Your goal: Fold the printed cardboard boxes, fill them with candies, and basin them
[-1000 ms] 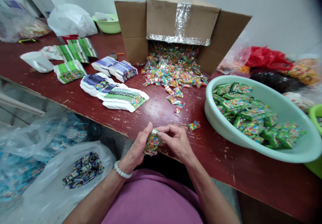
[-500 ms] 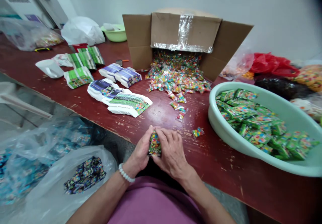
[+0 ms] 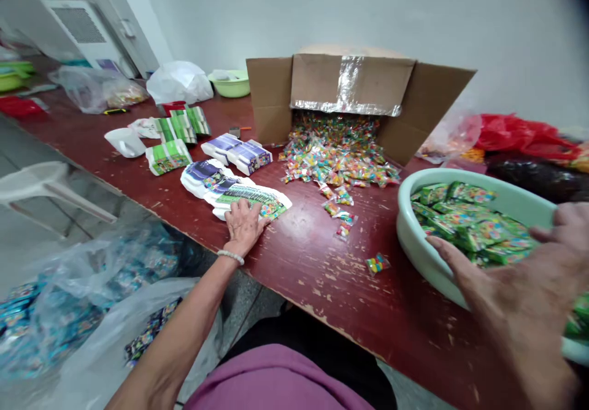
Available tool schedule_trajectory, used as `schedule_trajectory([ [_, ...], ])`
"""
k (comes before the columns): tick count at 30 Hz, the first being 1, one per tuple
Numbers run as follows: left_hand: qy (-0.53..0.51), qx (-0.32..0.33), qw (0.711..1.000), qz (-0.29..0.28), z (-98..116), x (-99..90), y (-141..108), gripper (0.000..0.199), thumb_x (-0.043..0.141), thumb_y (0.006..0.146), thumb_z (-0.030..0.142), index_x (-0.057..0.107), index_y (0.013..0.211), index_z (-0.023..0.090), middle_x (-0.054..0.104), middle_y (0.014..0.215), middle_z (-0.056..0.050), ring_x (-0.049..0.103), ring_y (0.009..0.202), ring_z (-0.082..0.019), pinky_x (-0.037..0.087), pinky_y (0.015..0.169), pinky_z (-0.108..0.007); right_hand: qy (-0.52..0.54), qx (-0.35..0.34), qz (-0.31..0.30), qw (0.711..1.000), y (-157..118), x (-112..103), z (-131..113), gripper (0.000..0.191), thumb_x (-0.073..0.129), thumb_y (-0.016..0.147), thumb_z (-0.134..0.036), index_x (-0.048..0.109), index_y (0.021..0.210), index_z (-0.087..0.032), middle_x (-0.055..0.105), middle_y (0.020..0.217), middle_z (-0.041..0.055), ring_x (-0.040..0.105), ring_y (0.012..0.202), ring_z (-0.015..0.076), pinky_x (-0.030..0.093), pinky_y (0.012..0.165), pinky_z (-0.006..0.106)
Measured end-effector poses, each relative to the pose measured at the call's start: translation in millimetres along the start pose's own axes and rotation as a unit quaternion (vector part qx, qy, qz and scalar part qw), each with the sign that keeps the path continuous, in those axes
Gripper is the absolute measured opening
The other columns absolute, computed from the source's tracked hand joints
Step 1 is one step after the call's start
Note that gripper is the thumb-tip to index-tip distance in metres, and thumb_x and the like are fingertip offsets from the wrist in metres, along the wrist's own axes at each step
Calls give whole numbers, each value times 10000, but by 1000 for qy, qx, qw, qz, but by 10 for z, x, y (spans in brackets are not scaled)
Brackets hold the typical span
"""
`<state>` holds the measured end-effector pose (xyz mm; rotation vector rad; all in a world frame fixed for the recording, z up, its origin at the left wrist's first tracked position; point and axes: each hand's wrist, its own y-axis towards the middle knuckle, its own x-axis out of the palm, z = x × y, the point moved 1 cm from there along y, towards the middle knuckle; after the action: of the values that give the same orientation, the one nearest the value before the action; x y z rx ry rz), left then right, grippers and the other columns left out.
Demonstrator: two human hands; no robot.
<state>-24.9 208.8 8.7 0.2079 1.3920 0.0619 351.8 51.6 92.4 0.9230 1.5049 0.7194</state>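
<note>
My left hand [image 3: 245,226], with a pale bead bracelet, lies with its fingers stretched over the near edge of a fanned row of flat printed cartons [image 3: 209,180], green at this end and purple further left. Blurred by motion, my right hand [image 3: 519,293] is over the pale green basin [image 3: 407,213], thumb and fingers apart, nothing visible in it. Inside the basin lie many small green candy boxes [image 3: 478,223], partly hidden by that hand. Between the hands, a small clear packet of coloured candies [image 3: 378,264] rests on the red table [image 3: 317,275].
A cardboard box [image 3: 352,81] spills candy packets [image 3: 340,158] onto the table. Banded carton bundles [image 3: 168,156] and a white mug [image 3: 125,142] stand at left. Plastic bags of packets [image 3: 92,299] are below the table's left edge, near a white stool [image 3: 41,183]. Red bags [image 3: 519,135] lie behind the basin.
The small candy box has left my two hands. My left hand has moved forward and left onto the cartons; my right hand has swung right over the basin. The view has shifted.
</note>
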Motion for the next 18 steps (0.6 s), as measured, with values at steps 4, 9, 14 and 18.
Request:
schedule_trajectory([
  [4,-47,-11,999,-16,-24,-54,67,360,709,816,433,665,1089,202,555,1203,-160,453,1170,-373,374,949,-475,97,5,-26,995,-225,111,-541,857,766,800,-484,399,1497,-146,510,1391,229,451,1345,428,398,1082,636],
  [9,-145,-28,989,-27,-34,-112,76,171,675,822,337,637,935,215,645,955,-78,573,984,-295,425,841,-386,283,83,-141,945,-517,367,-1107,528,659,894,-326,514,1389,-212,537,1374,170,549,1244,316,473,1033,544],
  [14,-331,-13,939,-90,191,-178,-457,244,669,821,407,537,820,202,612,731,20,588,665,-156,443,633,-255,485,338,-293,751,-816,700,-1394,634,684,840,-413,467,1397,-202,605,1310,171,661,949,233,568,806,411],
  [18,-652,-63,695,-296,444,-296,-987,377,823,697,391,588,898,175,646,799,-1,606,717,-143,451,655,-237,613,416,-317,592,-849,697,-1540,367,693,843,-428,624,1122,-199,716,1011,68,661,836,177,556,761,308],
])
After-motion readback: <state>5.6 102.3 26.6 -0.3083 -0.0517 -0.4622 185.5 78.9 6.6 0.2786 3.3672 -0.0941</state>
